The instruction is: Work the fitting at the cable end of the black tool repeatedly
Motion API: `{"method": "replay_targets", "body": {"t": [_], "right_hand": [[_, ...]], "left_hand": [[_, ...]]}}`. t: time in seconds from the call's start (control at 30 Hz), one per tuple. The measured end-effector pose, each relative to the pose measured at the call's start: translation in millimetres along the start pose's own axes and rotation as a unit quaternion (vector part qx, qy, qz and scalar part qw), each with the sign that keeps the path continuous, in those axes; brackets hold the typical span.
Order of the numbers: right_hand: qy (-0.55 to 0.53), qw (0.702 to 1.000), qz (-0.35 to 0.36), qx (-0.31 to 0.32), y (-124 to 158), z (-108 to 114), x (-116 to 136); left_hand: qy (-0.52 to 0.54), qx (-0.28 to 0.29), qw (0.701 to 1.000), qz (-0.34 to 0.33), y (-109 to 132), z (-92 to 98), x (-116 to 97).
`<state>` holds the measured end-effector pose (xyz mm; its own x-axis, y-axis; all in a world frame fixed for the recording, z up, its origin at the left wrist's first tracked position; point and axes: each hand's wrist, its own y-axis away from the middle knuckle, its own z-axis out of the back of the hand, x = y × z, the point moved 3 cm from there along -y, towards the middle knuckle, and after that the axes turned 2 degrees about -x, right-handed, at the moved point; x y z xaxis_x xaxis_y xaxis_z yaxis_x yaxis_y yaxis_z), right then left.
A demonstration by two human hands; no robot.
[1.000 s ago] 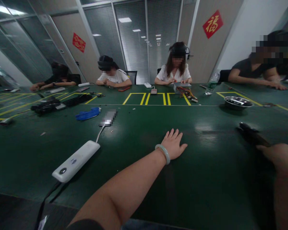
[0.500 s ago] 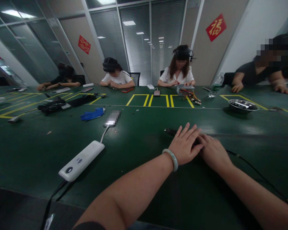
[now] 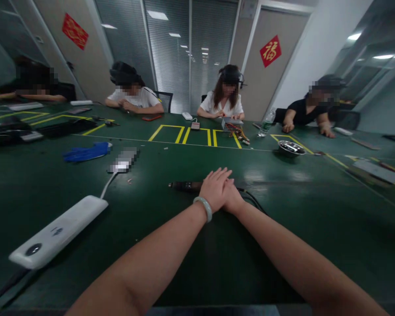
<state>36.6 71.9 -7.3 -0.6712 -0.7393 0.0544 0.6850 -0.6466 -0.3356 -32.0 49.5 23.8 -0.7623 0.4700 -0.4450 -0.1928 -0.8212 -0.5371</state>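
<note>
My left hand (image 3: 215,188), with a pale green bangle (image 3: 204,207) on its wrist, lies flat with its fingers stretched out on top of my right hand (image 3: 233,201). Both rest in the middle of the green table (image 3: 316,206). Under them lies a dark rod-shaped tool (image 3: 184,186), whose tip sticks out to the left. Its black cable (image 3: 254,202) curls off to the right. My right hand's fingers are hidden beneath the left hand, so I cannot see whether they grip the tool.
A white power strip (image 3: 59,230) lies at the near left and a blue glove (image 3: 85,152) beyond it. A metal bowl (image 3: 291,148) sits at the far right. Several people sit along the far side, one at a grey box with coloured wires (image 3: 233,126).
My right hand brought the dark tool from the right to the table's middle. My left hand then settled over the right hand, and my view turned to the right.
</note>
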Motion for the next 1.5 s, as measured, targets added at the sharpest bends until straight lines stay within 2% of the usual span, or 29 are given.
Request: {"method": "replay_targets", "body": {"t": [0.07, 0.13, 0.23, 0.37, 0.47, 0.57, 0.67, 0.73, 0.8, 0.87, 0.97, 1.1, 1.23, 1.33, 1.5], "right_hand": [[0.012, 0.999, 0.003, 0.029, 5, 3, -4], [0.012, 0.998, 0.020, 0.057, 11, 12, -7], [0.004, 0.997, 0.021, 0.076, 24, 44, -21], [-0.017, 0.987, -0.109, 0.116, 52, 100, -65], [-0.019, 0.961, -0.188, 0.203, 80, 119, -88], [-0.028, 0.950, -0.196, 0.242, 102, 114, -88], [-0.034, 0.957, -0.199, 0.209, 112, 97, -79], [-0.061, 0.951, -0.229, 0.197, 112, 87, -78], [-0.148, 0.928, -0.265, 0.214, 107, 78, -81], [-0.267, 0.893, -0.283, 0.226, 97, 71, -87], [-0.370, 0.867, -0.291, 0.167, 78, 67, -95], [-0.358, 0.879, -0.307, 0.067, 68, 59, -98], [-0.328, 0.885, -0.329, -0.006, 79, 51, -102], [-0.324, 0.884, -0.334, -0.036, 88, 47, -108], [-0.256, 0.907, -0.330, -0.054, 93, 48, -110]], "left_hand": [[0.012, -0.006, 1.000, 0.019, -1, -3.1, 7], [0.026, -0.006, 1.000, 0.009, -2, -5.2, 10], [0.026, -0.005, 1.000, -0.013, -2, -7.0, 11], [-0.007, 0.026, 0.998, -0.064, -2, -13.3, 4], [-0.037, 0.078, 0.992, -0.088, -2, -21.9, 0], [-0.062, 0.123, 0.987, -0.086, -2, -28.4, -1], [-0.071, 0.140, 0.984, -0.083, -2, -29.4, -1], [-0.074, 0.141, 0.984, -0.078, -3, -28.3, -2], [-0.076, 0.143, 0.984, -0.075, -4, -27.1, -3], [-0.077, 0.147, 0.983, -0.073, -4, -26.2, -4], [-0.083, 0.152, 0.982, -0.070, -4, -25.9, -5], [-0.101, 0.136, 0.983, -0.075, -1, -28.3, -9], [-0.128, 0.134, 0.981, -0.059, 1, -32.7, -14], [-0.138, 0.143, 0.979, -0.055, 1, -34.3, -17], [-0.152, 0.140, 0.976, -0.070, -3, -35.0, -20]]}}
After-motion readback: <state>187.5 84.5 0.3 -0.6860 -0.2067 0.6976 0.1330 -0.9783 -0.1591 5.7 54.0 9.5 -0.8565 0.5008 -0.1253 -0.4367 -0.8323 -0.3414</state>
